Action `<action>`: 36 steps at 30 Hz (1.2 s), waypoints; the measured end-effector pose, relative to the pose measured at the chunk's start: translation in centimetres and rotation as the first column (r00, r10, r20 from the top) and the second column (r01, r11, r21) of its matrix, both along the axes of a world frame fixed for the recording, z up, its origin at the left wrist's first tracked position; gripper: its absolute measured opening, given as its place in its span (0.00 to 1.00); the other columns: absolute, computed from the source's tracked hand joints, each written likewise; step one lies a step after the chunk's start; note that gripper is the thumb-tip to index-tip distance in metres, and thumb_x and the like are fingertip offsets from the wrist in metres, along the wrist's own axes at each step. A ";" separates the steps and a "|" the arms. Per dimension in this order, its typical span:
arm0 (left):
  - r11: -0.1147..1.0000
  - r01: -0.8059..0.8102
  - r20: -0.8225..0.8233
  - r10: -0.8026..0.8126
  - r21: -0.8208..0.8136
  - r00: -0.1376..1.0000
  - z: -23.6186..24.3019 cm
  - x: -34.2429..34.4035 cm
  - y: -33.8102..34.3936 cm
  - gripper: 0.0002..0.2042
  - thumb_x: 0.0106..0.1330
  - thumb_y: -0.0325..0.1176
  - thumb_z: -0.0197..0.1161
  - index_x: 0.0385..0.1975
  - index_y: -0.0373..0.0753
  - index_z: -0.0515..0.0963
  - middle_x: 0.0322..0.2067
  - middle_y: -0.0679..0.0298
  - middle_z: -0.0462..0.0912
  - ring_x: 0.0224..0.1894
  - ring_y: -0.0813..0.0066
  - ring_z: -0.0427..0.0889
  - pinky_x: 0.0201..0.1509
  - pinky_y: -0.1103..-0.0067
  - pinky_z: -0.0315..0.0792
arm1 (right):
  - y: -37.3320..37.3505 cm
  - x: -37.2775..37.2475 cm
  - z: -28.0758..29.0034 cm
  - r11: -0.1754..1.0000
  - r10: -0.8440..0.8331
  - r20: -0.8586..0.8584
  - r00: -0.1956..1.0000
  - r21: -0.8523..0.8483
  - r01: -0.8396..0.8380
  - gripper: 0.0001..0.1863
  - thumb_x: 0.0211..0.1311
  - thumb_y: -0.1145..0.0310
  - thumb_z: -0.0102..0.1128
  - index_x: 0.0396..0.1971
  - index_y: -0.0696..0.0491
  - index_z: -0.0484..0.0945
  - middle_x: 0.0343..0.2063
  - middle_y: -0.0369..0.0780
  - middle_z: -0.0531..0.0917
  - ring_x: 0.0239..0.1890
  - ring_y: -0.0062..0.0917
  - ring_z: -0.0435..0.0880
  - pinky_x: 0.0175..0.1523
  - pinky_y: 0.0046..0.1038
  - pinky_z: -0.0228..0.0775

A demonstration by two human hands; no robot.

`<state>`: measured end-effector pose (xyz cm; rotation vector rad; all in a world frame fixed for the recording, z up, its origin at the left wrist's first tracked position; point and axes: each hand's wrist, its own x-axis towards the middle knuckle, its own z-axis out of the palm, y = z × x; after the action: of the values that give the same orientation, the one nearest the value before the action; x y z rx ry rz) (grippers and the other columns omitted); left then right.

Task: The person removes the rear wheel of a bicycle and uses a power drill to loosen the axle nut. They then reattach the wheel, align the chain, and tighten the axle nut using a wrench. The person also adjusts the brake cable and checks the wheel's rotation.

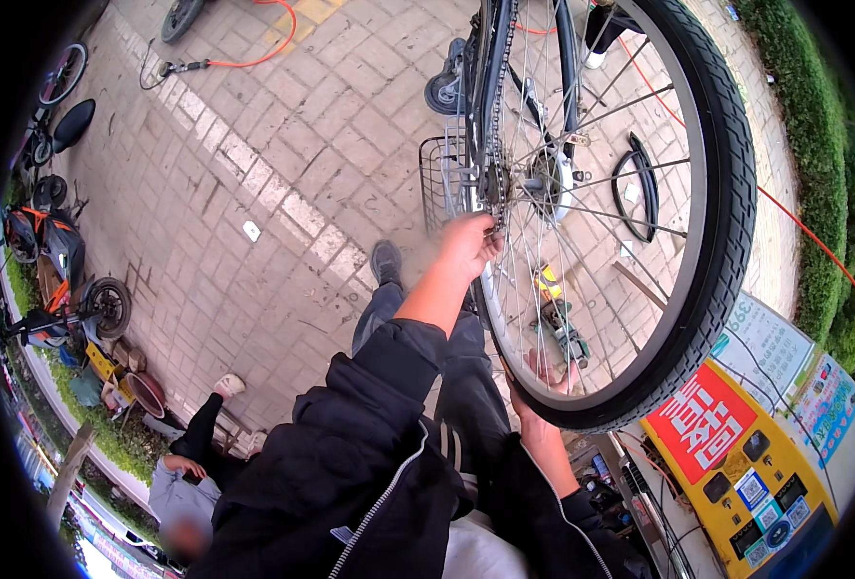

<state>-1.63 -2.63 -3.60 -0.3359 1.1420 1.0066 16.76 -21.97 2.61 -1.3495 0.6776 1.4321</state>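
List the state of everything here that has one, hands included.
Tyre: fitted round the rim where visible
Chain: strung toward the hub, partly hidden
Left hand: fingers bent, beside the hub
Right hand: at the tyre's lower edge, partly hidden
Orange hose: lying loose on the paving
Black strip: lying bent on the paving
Motorbike: parked, no rider

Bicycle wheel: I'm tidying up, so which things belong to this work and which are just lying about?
Likely belonging:
bicycle wheel, right hand at it
bicycle chain, near left hand

Likely just about:
white card on paving
parked orange-and-black motorcycle
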 end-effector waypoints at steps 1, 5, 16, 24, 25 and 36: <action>1.000 0.001 0.035 -0.002 0.019 0.999 0.2 0.3 -0.5 0.03 0.59 0.24 0.54 0.32 0.37 0.72 0.27 0.62 0.74 0.23 0.72 0.74 0.25 0.77 0.73 | 0.1 0.0 0.2 1.000 0.023 0.005 1.000 0.007 -0.023 0.49 0.54 0.32 0.48 0.65 0.55 0.54 0.65 0.41 0.55 0.66 0.36 0.54 0.67 0.48 0.48; 0.998 0.042 0.060 -0.044 0.035 0.997 1.9 0.6 -1.9 0.01 0.58 0.26 0.56 0.28 0.39 0.72 0.24 0.65 0.73 0.22 0.74 0.73 0.23 0.77 0.71 | -0.1 0.8 0.3 0.998 0.061 0.011 0.998 0.030 -0.061 0.49 0.54 0.32 0.48 0.65 0.56 0.53 0.66 0.41 0.54 0.67 0.36 0.52 0.67 0.49 0.49; 0.994 0.107 -0.100 -0.108 -0.014 0.989 0.8 -1.6 0.5 0.12 0.63 0.35 0.59 0.43 0.39 0.71 0.32 0.66 0.74 0.28 0.75 0.73 0.29 0.77 0.73 | 0.6 -0.4 1.5 0.999 0.043 0.007 0.999 0.014 -0.043 0.46 0.56 0.33 0.46 0.64 0.54 0.56 0.65 0.39 0.57 0.65 0.37 0.56 0.66 0.49 0.50; 0.918 0.393 -0.273 -0.366 0.050 0.890 6.2 -4.4 0.0 0.15 0.63 0.37 0.60 0.46 0.38 0.72 0.33 0.67 0.75 0.27 0.79 0.73 0.29 0.79 0.73 | 1.0 -0.4 1.5 0.997 -0.036 0.030 0.999 0.071 0.034 0.42 0.58 0.35 0.46 0.61 0.56 0.62 0.60 0.41 0.64 0.62 0.36 0.62 0.63 0.44 0.55; 0.920 0.388 -0.308 -0.356 0.046 0.882 7.1 -5.3 -0.2 0.14 0.63 0.37 0.60 0.46 0.38 0.72 0.33 0.66 0.75 0.27 0.79 0.73 0.29 0.79 0.72 | 1.2 -0.5 2.1 0.996 -0.038 0.045 0.998 0.086 0.034 0.42 0.58 0.35 0.46 0.60 0.56 0.62 0.59 0.41 0.65 0.62 0.36 0.63 0.63 0.43 0.56; 0.808 0.584 -0.774 -0.323 0.074 0.545 21.3 -14.4 10.0 0.14 0.64 0.38 0.59 0.42 0.34 0.74 0.32 0.64 0.77 0.27 0.80 0.72 0.29 0.82 0.70 | 3.6 3.2 2.9 0.971 0.089 0.386 0.918 0.170 -0.165 0.40 0.61 0.36 0.45 0.52 0.62 0.71 0.55 0.47 0.72 0.62 0.36 0.64 0.63 0.33 0.54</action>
<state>-16.04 7.37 17.74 0.7136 1.6385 0.8265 20.00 -18.41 5.46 -1.4736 0.1906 1.2531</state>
